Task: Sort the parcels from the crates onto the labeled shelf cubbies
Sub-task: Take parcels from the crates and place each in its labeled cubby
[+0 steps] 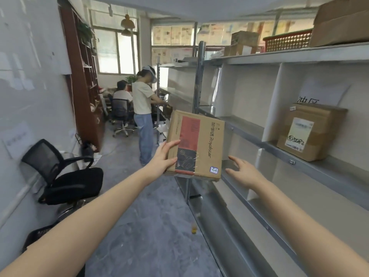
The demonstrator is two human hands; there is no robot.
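Beside the grey metal shelf (299, 156), left hand (161, 156) grips a printed brown cardboard parcel (196, 144), unshelved; right hand (245, 170) spread; one taped brown box (311, 132) already sits shelved.

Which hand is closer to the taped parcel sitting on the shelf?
Right. The right hand hangs open below-left of the taped parcel; the left hand is farther left, holding the Royalstar box.

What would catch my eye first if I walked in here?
The Royalstar box with its red panel, held up mid-frame by the left hand, while the right hand hovers open beside it. Next, the taped brown parcel sitting in a cubby of the grey shelf on the right.
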